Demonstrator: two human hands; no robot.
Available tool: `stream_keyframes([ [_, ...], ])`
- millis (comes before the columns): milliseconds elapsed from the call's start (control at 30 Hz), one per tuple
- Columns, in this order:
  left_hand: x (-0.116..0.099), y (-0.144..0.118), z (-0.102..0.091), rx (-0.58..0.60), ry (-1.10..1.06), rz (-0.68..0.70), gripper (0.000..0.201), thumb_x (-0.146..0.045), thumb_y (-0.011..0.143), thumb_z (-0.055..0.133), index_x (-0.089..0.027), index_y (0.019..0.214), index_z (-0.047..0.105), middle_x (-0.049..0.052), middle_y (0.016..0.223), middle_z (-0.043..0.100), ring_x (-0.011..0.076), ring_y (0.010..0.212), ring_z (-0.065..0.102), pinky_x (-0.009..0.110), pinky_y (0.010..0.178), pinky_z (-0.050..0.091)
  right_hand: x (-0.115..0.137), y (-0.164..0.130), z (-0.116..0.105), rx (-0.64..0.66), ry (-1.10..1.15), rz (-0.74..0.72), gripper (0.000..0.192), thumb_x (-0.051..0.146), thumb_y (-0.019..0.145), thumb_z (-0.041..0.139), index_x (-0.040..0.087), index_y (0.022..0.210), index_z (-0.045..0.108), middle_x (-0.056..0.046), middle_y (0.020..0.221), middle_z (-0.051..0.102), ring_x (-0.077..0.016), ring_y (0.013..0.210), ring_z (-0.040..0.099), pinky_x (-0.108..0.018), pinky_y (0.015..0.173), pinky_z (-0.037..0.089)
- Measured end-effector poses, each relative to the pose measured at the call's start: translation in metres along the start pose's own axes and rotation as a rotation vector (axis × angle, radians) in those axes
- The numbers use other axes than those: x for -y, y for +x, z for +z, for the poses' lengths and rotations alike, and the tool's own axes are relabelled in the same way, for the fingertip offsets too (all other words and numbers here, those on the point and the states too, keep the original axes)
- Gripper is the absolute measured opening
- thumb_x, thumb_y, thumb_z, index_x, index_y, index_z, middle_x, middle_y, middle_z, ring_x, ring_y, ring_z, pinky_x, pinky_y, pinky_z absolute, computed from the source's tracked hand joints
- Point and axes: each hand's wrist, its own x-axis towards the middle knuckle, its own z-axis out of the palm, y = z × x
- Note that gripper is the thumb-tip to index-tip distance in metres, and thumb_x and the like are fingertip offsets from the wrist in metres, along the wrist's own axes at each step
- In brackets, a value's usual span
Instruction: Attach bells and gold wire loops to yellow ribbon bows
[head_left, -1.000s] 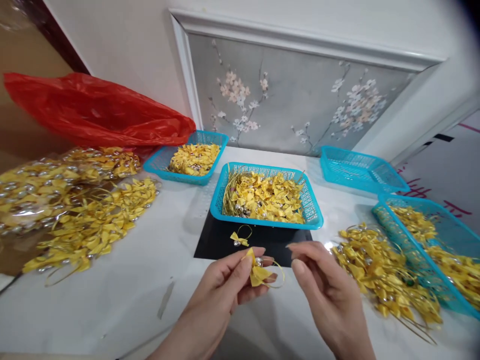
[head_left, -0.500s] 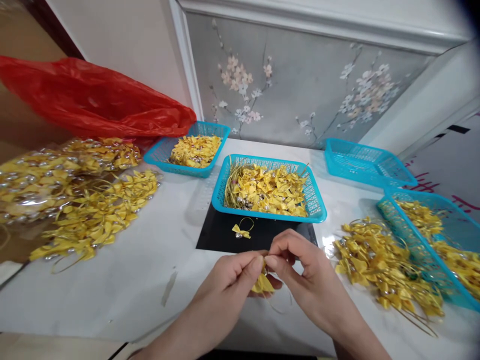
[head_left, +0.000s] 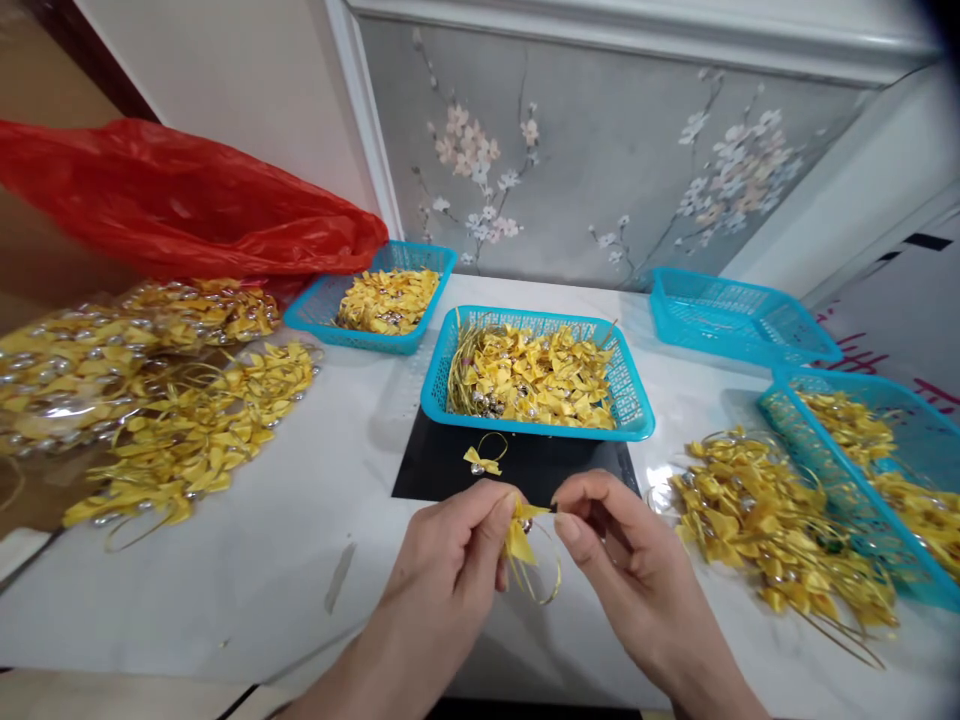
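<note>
My left hand [head_left: 465, 550] is closed in a pinch on a yellow ribbon bow [head_left: 519, 540] with a loop of thin gold cord hanging below it. A dark shiny bead shows at the bow's middle. To its right, the thumb and forefinger of my right hand [head_left: 615, 550] close at the tip of one ribbon tail. Just beyond my hands, a single finished-looking bow [head_left: 482, 462] with a silver bead and cord loop lies on a black mat [head_left: 427, 470]. Behind it, a blue basket [head_left: 536, 430] full of such bows rests partly on the mat.
More bows lie in a left pile [head_left: 202, 430], a right pile [head_left: 772, 520], a back-left blue basket [head_left: 405, 345] and a right blue basket [head_left: 817, 460]. Another blue basket [head_left: 742, 315] stands at the back right. A red plastic bag [head_left: 195, 200] overhangs the left.
My hands were close together over the bow. Now the right hand has drawn away to the right, and the bow and its cord loop show more fully in my left fingers.
</note>
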Motion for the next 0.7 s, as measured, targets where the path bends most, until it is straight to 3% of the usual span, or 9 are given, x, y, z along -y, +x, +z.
stream_keyframes([
  [167,-0.002,0.0,0.004,-0.1,0.216,0.144,0.025,-0.03,0.095,0.048,-0.023,0.081,0.068,-0.003,0.056,0.058,0.014,0.049,0.054,0.024,0.054,0.04,0.01,-0.014,-0.005,-0.068,-0.097,-0.187,0.014,0.015,0.09,0.055,0.026,0.091,0.063,-0.004,0.09,0.056,-0.0172,0.077,0.058,-0.028,0.063,0.048],
  [400,0.002,0.0,0.009,-0.211,0.254,0.29,0.02,-0.017,0.093,0.047,-0.019,0.091,0.067,-0.001,0.068,0.068,0.0131,0.051,0.058,0.023,0.059,0.047,0.004,-0.012,0.004,-0.044,-0.324,-0.343,0.019,0.008,0.085,0.06,0.021,0.099,0.064,-0.009,0.102,0.056,-0.0188,0.082,0.06,-0.032,0.066,0.054],
  [533,0.002,-0.002,0.01,-0.188,0.25,0.315,0.018,-0.013,0.093,0.048,-0.018,0.089,0.065,-0.002,0.068,0.068,0.0117,0.056,0.061,0.021,0.058,0.047,0.0,-0.009,0.01,-0.045,-0.308,-0.299,0.018,0.006,0.083,0.059,0.018,0.095,0.065,-0.009,0.102,0.055,-0.0194,0.086,0.059,-0.034,0.072,0.053],
  [700,0.003,-0.001,0.009,-0.164,0.259,0.305,0.018,-0.015,0.094,0.047,-0.018,0.091,0.064,-0.002,0.069,0.068,0.0112,0.057,0.061,0.02,0.058,0.047,0.004,-0.008,0.009,0.047,-0.11,-0.145,0.016,0.006,0.087,0.053,0.02,0.086,0.06,-0.005,0.095,0.054,-0.0162,0.086,0.057,-0.028,0.073,0.05],
])
